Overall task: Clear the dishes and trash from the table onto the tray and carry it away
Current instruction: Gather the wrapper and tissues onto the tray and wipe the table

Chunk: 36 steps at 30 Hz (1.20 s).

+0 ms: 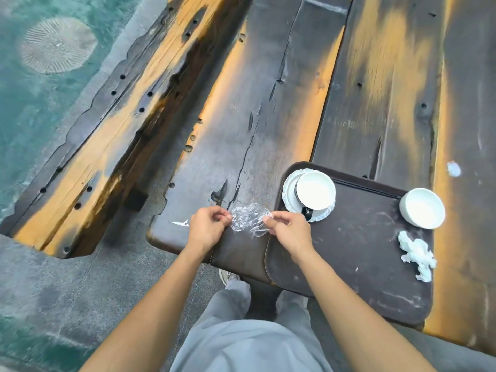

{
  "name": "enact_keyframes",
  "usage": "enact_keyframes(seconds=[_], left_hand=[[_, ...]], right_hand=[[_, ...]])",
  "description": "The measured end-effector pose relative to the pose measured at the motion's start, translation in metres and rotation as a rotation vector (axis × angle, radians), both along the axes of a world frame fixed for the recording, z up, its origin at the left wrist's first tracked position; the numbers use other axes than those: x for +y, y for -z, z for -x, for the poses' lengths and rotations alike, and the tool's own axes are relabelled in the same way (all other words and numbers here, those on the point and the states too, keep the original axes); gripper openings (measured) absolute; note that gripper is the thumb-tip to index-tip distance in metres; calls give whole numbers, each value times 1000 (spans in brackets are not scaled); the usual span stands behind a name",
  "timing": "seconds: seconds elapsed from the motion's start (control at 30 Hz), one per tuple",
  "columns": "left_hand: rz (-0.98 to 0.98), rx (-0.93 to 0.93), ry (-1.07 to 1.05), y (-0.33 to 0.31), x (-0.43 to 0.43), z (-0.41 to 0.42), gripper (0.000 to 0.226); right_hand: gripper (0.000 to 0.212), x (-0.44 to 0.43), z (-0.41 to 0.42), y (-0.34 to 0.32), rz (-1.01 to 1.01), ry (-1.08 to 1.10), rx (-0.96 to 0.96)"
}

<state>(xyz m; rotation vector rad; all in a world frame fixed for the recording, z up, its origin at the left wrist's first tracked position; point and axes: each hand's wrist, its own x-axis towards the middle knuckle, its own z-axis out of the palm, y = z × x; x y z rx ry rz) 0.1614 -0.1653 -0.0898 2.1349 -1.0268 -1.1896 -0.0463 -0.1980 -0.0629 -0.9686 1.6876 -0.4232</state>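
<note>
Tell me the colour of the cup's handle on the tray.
Black; the cup is white inside. Head view shows the handle best.

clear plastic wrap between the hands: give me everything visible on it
The plastic wrap is a thin, transparent, crinkled film, bunched into an irregular wad with shiny creases. It is held just above the dark wooden table, beside the left rim of the brown tray, not yet on it. The left hand pinches its left edge and the right hand its right edge, stretching it slightly between them. Whether it touches the table cannot be told.
</note>
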Motion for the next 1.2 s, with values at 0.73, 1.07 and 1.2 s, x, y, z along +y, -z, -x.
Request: enact_keyframes(seconds=[0.73,1.07,1.2], left_hand=[[-68,-188,492,2,0,132,21],[-17,-282,465,-9,-2,134,23],[64,-351,523,-22,-6,151,15]], right_hand=[[22,56,113,12,-87,144,173],[32,54,115,15,20,-100,309],[28,54,135,13,32,-82,284]])
